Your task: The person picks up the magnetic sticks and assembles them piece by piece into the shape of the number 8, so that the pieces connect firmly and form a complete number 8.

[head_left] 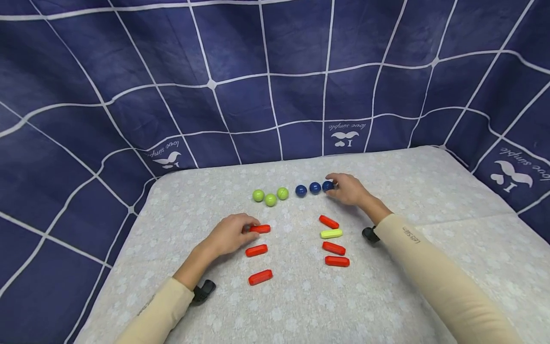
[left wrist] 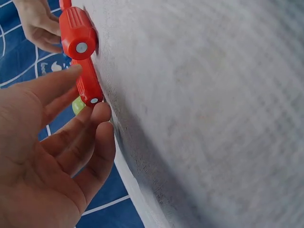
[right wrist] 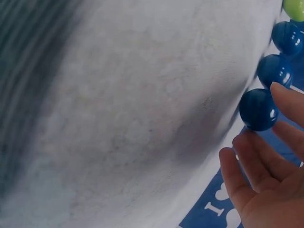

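My left hand (head_left: 232, 235) has its thumb and index finger around the left end of a red ribbed stick (head_left: 261, 229), pinching it close to the cloth. In the left wrist view the other fingers are loosely bent below the end of that stick (left wrist: 88, 85). Farther back, my right hand (head_left: 349, 190) holds a dark blue ball (head_left: 327, 186) between thumb and index finger, at the right end of a row of blue balls. The right wrist view shows this ball (right wrist: 258, 110) beside its neighbour (right wrist: 274, 70), with the remaining fingers spread under it.
Two red sticks (head_left: 256, 250) (head_left: 260, 277) lie nearer me. On the right, a yellow stick (head_left: 331, 233) lies among three red sticks (head_left: 333, 248). Three green balls (head_left: 270, 199) sit left of the blue balls (head_left: 301, 191). A blue curtain (head_left: 296, 100) hangs behind the cloth-covered table (head_left: 189, 196).
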### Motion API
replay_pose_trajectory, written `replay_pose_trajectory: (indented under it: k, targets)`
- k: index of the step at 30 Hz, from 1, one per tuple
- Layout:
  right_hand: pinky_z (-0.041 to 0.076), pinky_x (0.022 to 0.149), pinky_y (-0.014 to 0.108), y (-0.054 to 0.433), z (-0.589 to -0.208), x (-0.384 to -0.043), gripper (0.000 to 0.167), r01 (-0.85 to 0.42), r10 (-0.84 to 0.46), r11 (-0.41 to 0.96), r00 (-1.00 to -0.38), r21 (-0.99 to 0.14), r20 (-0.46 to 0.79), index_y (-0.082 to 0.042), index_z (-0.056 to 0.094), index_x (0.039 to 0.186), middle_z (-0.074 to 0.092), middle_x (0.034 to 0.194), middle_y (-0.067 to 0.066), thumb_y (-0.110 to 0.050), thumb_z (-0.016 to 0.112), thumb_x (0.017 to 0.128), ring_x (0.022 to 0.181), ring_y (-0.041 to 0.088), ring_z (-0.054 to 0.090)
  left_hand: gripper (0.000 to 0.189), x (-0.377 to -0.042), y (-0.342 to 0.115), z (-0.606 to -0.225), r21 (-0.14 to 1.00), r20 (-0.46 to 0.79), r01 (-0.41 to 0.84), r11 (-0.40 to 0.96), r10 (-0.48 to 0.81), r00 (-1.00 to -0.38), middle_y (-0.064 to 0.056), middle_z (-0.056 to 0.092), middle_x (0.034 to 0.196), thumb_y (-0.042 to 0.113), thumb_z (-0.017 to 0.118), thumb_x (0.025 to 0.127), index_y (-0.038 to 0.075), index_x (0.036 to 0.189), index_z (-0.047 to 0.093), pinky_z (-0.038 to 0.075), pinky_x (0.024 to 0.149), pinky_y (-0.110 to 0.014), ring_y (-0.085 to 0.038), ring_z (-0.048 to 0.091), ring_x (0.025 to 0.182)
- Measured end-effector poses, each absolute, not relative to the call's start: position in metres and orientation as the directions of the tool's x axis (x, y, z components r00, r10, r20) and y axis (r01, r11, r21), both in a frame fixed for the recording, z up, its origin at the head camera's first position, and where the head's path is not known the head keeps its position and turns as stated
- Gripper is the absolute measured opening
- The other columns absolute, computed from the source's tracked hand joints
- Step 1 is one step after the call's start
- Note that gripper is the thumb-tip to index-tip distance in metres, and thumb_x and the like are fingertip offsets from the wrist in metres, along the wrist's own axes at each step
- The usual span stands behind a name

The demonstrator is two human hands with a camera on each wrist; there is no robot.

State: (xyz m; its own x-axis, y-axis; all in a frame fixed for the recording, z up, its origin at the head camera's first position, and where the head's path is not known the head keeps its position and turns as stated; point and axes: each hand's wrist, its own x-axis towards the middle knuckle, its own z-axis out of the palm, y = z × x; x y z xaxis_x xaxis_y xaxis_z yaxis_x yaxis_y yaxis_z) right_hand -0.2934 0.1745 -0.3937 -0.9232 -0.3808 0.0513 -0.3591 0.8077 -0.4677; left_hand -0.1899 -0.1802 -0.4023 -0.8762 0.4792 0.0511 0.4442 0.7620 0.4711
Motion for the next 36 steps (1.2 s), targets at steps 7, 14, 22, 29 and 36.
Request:
replay_pose_trajectory:
  k: [7, 14, 22, 29, 36]
  targets:
    - [0.044, 0.094, 0.055, 0.175, -0.396, -0.293, 0.041, -0.374, -0.386, 0.812, -0.920, -0.448, 0.067, 0.007, 0.056, 0.130, 0.063, 0.117, 0.028, -0.007, 0.067, 0.093, 0.108, 0.042, 0.059, 0.022, -0.191, -0.180, -0.403, 0.457, 0.031, 0.431, 0.778, 0.471, -0.882, 0.006, 0.066, 0.097, 0.013, 0.073, 0.090, 0.014, 0.111, 0.073, 0.046, 0.072, -0.033, -0.010, 0.054, 0.078]
    - [0.046, 0.091, 0.054, 0.176, -0.400, -0.294, 0.038, -0.351, -0.368, 0.818, -0.928, -0.455, 0.055, 0.005, 0.056, 0.129, 0.064, 0.112, 0.026, -0.008, 0.065, 0.094, 0.105, 0.041, 0.060, 0.021, -0.192, -0.178, -0.403, 0.441, 0.008, 0.414, 0.796, 0.457, -0.889, 0.007, 0.065, 0.094, 0.012, 0.074, 0.089, 0.015, 0.110, 0.072, 0.045, 0.072, -0.034, -0.012, 0.053, 0.078]
    - [0.046, 0.091, 0.054, 0.178, -0.401, -0.293, 0.037, -0.353, -0.370, 0.820, -0.928, -0.451, 0.054, 0.005, 0.056, 0.128, 0.064, 0.113, 0.026, -0.008, 0.065, 0.095, 0.105, 0.041, 0.061, 0.022, -0.192, -0.178, -0.404, 0.441, 0.013, 0.423, 0.792, 0.465, -0.885, 0.006, 0.065, 0.097, 0.011, 0.074, 0.089, 0.014, 0.110, 0.072, 0.047, 0.075, -0.035, -0.012, 0.054, 0.081]
    - [0.049, 0.085, 0.051, 0.179, -0.398, -0.286, 0.037, -0.355, -0.348, 0.817, -0.932, -0.453, 0.102, 0.004, 0.057, 0.126, 0.066, 0.108, 0.022, -0.012, 0.066, 0.094, 0.098, 0.037, 0.063, 0.022, -0.190, -0.177, -0.404, 0.428, 0.020, 0.440, 0.789, 0.479, -0.878, 0.006, 0.066, 0.097, 0.010, 0.074, 0.089, 0.014, 0.110, 0.071, 0.047, 0.075, -0.035, -0.012, 0.055, 0.082]
    - [0.050, 0.076, 0.044, 0.170, -0.385, -0.268, 0.034, -0.438, -0.407, 0.736, -0.896, -0.515, 0.181, 0.001, 0.062, 0.119, 0.069, 0.098, 0.014, -0.015, 0.073, 0.091, 0.087, 0.027, 0.063, 0.021, -0.190, -0.177, -0.403, 0.423, 0.021, 0.431, 0.797, 0.467, -0.884, 0.005, 0.066, 0.097, 0.010, 0.074, 0.089, 0.013, 0.110, 0.071, 0.047, 0.076, -0.035, -0.013, 0.056, 0.082]
